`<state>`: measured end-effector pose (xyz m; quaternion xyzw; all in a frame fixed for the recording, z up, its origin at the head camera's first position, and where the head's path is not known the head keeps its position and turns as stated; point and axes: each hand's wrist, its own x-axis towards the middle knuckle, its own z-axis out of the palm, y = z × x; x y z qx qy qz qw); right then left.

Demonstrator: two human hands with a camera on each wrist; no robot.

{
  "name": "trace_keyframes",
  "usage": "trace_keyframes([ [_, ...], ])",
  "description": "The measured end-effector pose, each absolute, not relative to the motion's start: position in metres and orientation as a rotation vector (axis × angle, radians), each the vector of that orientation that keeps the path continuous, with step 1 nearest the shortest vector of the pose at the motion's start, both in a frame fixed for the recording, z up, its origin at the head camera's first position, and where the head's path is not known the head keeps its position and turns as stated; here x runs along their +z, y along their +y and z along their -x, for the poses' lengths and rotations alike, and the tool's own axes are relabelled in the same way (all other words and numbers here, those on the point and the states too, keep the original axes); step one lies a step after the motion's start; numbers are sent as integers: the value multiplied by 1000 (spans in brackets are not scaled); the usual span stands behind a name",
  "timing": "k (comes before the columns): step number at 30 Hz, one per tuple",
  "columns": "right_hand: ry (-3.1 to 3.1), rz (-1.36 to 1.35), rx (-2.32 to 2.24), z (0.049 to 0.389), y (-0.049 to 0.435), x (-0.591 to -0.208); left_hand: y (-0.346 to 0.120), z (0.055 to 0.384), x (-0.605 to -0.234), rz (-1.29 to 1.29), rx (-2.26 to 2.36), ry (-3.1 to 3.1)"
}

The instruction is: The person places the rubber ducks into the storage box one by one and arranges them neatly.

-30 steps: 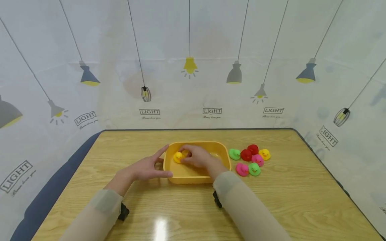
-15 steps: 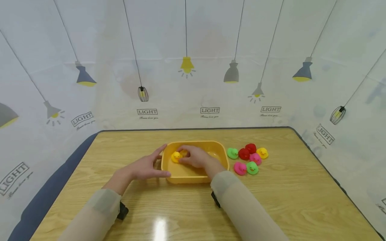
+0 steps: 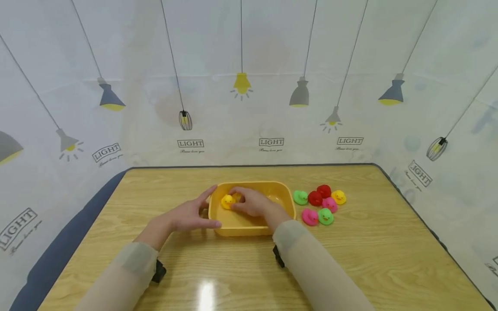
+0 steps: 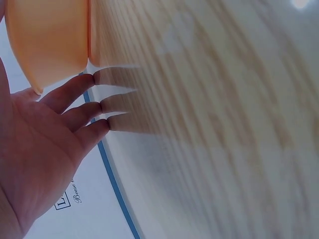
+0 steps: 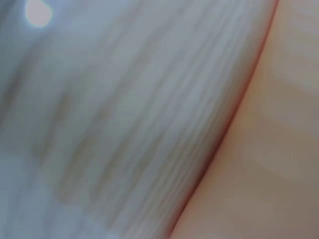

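My left hand (image 3: 190, 214) is spread at the left end of an orange-yellow plastic tub (image 3: 243, 231), its thumb lying over the near rim. In the left wrist view, the fingers (image 4: 75, 94) reach along the outer wall of the tub (image 4: 47, 40) with their tips at the tabletop. Inside the tub, my right hand (image 3: 253, 202) has its thumb and fingers curled in a pinch at a yellow rubber duck (image 3: 227, 202), whose head shows to the left of the fingertips. The right wrist view shows the tub's outer wall (image 5: 264, 164), and the right hand is hidden there.
To the right of the tub lie several loose rubber ducks: green (image 3: 300, 197), red (image 3: 324, 191), pink (image 3: 310, 217) and yellow (image 3: 339, 197). They stand on a wooden table (image 3: 389, 242). A lamp-printed curtain (image 3: 218, 121) rises behind the table and along its sides.
The view shifts slightly with the head. Both hands, the tub and the ducks keep their places relative to each other.
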<state>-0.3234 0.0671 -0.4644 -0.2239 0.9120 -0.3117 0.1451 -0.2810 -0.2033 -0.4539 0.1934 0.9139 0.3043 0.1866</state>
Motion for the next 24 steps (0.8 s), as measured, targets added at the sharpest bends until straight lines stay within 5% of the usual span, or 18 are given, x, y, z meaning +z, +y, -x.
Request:
trace_keyframes([
  [24, 2548, 647, -1079, 310, 112, -423, -203, 282, -454, -529, 865, 2559],
])
